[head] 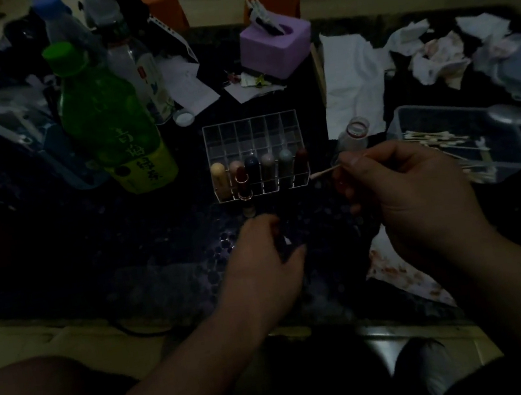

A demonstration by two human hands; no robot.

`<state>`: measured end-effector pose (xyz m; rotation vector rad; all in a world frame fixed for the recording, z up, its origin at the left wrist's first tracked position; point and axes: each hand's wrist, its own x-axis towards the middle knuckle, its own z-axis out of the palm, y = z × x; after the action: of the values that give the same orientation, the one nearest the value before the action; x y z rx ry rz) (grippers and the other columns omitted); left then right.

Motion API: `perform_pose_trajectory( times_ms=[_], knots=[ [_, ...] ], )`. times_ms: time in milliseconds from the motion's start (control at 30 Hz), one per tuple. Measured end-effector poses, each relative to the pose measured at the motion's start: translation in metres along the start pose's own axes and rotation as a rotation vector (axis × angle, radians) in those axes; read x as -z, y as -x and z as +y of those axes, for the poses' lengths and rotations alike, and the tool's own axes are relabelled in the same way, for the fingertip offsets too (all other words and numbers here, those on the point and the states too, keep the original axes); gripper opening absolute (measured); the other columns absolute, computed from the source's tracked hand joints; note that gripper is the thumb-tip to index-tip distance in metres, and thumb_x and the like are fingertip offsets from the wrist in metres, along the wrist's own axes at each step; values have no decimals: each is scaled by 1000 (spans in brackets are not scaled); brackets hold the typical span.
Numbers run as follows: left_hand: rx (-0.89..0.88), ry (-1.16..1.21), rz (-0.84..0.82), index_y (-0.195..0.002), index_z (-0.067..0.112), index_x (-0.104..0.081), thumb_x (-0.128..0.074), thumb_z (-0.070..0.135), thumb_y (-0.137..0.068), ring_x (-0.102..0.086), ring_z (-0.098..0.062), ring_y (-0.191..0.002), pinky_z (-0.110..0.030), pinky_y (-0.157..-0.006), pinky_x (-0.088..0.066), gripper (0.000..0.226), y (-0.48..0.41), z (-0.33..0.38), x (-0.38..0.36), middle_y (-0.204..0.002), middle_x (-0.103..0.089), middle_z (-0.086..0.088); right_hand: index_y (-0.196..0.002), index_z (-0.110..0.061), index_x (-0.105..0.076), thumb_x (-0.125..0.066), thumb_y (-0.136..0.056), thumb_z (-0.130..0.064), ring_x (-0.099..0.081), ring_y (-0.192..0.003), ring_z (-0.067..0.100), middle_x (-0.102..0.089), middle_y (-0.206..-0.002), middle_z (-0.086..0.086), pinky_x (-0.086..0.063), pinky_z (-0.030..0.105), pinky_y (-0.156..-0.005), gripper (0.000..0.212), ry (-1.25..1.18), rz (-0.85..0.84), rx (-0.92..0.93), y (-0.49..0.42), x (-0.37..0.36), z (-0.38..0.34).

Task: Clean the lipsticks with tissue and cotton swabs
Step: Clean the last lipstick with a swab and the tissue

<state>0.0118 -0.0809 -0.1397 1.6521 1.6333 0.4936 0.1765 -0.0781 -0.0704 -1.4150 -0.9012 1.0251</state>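
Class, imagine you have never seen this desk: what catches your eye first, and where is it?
The tall green bottle stands out at the left. At the centre, a clear organiser holds a front row of lipsticks, with one open red lipstick standing just before it. Further right, the right hand pinches a cotton swab.

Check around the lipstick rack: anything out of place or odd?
One uncapped red lipstick stands on the table outside the clear organizer, in front of its front row. Stained crumpled tissues lie loose at far right.
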Motion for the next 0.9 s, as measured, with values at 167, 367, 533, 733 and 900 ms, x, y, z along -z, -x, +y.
perform_pose_trajectory(
  times_ms=[167,367,533,733,900],
  knots=[
    [-14,155,109,-144,18,-38,-72,32,-88,-50,-14,-123,-28,-106,-42,67,-12,13,-19,-137,-45,0,-75,-10,-68,-70,-87,-18,-64,-60,14,-73,-70,3,-50,22,-52,14,-4,7,-12,3,4,0],
    [-16,101,182,-145,17,-39,-70,33,-91,-48,-14,-128,-15,-99,-32,64,-29,24,-29,-142,-48,-1,-77,-7,-68,-71,-85,-21,-62,-58,15,-73,-75,11,-49,24,-52,16,-27,22,-19,8,17,-3],
    [-17,158,286,-131,16,-55,-64,25,-97,-51,-5,-113,-15,-92,-35,37,-36,26,-37,-127,-58,2,-72,-12,-68,-72,-83,-19,-59,-54,15,-71,-67,4,-47,25,-50,14,-52,24,1,10,24,-5],
    [-6,234,234,-110,20,-68,-65,28,-96,-65,-12,-99,-36,-92,-55,16,-33,26,-43,-106,-69,3,-66,-20,-71,-73,-78,-28,-61,-57,19,-72,-72,8,-48,28,-52,14,-74,-20,18,9,32,-7],
    [-5,434,-4,-85,36,-68,-78,24,-84,-72,-12,-77,-33,-69,-60,16,-5,42,-23,-85,-74,7,-65,-20,-69,-72,-74,-30,-64,-59,22,-71,-73,14,-51,29,-51,14,-85,-73,1,8,38,-10]
  ],
)
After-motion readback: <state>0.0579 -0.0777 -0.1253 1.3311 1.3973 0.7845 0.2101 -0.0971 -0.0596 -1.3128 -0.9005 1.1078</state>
